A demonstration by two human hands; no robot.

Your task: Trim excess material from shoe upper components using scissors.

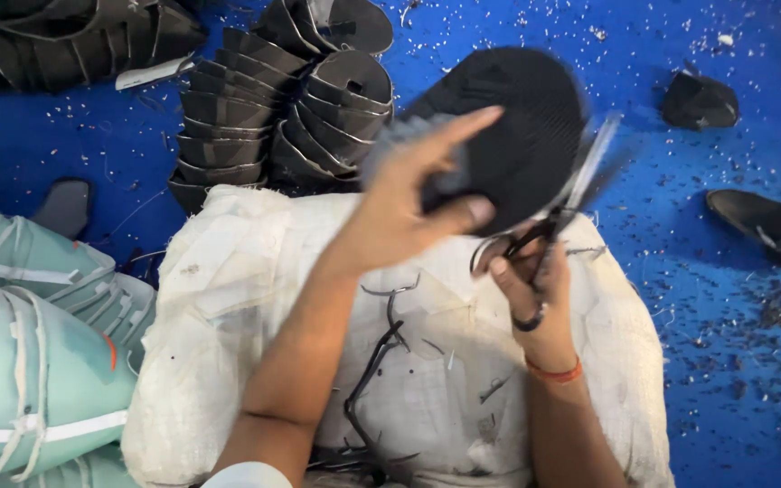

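A blue floor (734, 298) filled the view, strewn with pale and dark trimmings (thickest at the right). Rows of black soles (282, 108) were stacked at the top, and pale green pieces (29, 361) were piled at the left. A white sack (228, 298) lay in the middle. The light was even, without hard shadows.

- A blue floor covering (680, 380) carries everything, strewn with small pale and dark trimmings, thickest at the right.
- A bulging white sack (228, 361) lies at near centre, with thin black offcut strips (381, 352) on top.
- Stacked black shoe uppers (282, 108) sit far, centre-left; another row (65, 41) far left.
- Mint-green pieces (38, 361) pile near left.
- Single black pieces (700, 99) and (770, 226) lie right.
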